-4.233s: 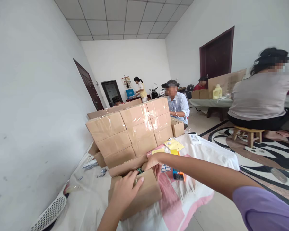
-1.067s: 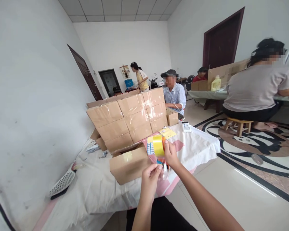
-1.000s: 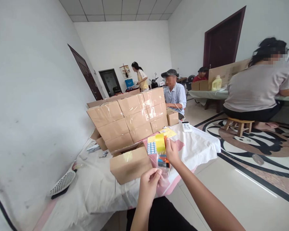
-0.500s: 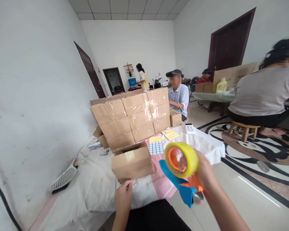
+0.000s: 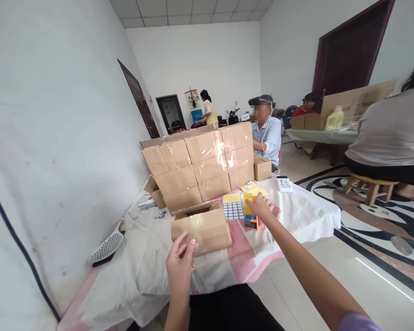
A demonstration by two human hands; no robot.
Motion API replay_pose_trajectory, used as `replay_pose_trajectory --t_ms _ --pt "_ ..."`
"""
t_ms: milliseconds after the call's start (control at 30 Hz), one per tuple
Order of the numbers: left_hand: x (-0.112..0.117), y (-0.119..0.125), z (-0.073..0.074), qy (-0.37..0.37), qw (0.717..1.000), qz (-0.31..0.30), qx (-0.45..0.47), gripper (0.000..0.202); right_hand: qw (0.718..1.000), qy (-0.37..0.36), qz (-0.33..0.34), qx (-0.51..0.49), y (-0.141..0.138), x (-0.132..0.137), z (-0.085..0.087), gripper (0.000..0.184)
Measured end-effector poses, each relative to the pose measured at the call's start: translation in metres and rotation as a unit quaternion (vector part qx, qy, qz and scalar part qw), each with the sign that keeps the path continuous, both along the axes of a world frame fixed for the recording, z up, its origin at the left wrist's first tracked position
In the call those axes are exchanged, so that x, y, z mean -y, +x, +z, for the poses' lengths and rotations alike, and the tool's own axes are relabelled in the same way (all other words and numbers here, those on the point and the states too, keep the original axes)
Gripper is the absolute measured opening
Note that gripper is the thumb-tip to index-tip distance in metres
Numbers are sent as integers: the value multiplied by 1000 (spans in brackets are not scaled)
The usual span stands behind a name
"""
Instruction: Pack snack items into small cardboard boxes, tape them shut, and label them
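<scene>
A small cardboard box [image 5: 207, 232] with its top partly open stands on the cloth in front of me, clear tape across its near side. My left hand [image 5: 181, 255] is raised just before this box, fingers loosely curled and thumb apart from them, with nothing visible in it. To the right, my right hand [image 5: 262, 207] is stretched out with thumb and fingers around a tape dispenser [image 5: 251, 221], which carries a yellow tape roll and rests on the table. Left of the dispenser lies a sheet of blue-bordered labels [image 5: 233, 211].
Taped cardboard boxes [image 5: 200, 168] form a wall behind the small box. A white device [image 5: 284, 184] lies at the right, a perforated white object [image 5: 106, 248] at the left. Across the table sits a person in a light blue shirt [image 5: 273, 135]; another sits on a stool [image 5: 374, 184].
My right hand has carried the tape dispenser away from me, down onto the table beside the label sheet. My left hand has risen from the box's lower edge, its fingers looser. The view has shifted left.
</scene>
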State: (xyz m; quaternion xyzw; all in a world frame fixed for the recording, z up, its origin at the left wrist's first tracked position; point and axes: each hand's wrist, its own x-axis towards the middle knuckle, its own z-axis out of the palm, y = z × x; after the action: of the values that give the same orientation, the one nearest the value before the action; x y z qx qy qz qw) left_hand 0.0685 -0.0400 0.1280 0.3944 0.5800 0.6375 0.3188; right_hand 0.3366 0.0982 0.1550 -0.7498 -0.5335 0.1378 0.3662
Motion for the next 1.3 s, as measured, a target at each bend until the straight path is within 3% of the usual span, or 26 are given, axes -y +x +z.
replay_pose_trajectory --t_ms 67,133,200,233,400,467,600,667,767,867,967,1033,1167,1233,1300 --pt "0 2 0 2 1000 -2 -18 70 999 5 8 38 -10 13 0 70" --pt "0 4 -2 17 999 -6 -48 63 989 26 138 45 -28 34 1 62" --pt "1 7 -5 39 995 -19 -86 56 953 54 297 26 -48 56 6 50" --pt "2 8 -6 47 993 -25 -104 53 941 72 331 21 -58 66 10 45" --pt "5 12 -7 51 986 -30 -158 49 950 163 261 53 -74 93 26 49" --pt "4 13 -9 55 984 -32 -164 49 932 180 313 46 -71 98 27 43" --pt "1 20 -13 80 979 -64 -175 49 883 176 434 33 -71 110 25 6" --pt "1 23 -9 62 978 -75 -182 54 882 182 431 60 -75 113 25 14" --pt "2 22 5 -24 970 -81 -229 65 878 206 419 106 -77 113 29 17" --pt "-3 10 22 -79 930 -3 -358 55 898 239 368 36 -68 107 38 16" --pt "-27 -8 32 -10 862 85 -499 45 902 258 337 -70 -54 95 52 17" --pt "-52 -20 33 31 825 66 -561 52 896 245 353 -110 -47 85 63 20" --pt "-88 -35 29 -17 803 -40 -594 57 890 183 382 -169 -44 74 84 20" --pt "-90 -38 24 -27 801 -55 -596 53 852 126 436 -259 -47 74 93 23" --pt "-83 -38 18 -24 802 -49 -595 50 772 64 505 -381 -54 74 99 30"
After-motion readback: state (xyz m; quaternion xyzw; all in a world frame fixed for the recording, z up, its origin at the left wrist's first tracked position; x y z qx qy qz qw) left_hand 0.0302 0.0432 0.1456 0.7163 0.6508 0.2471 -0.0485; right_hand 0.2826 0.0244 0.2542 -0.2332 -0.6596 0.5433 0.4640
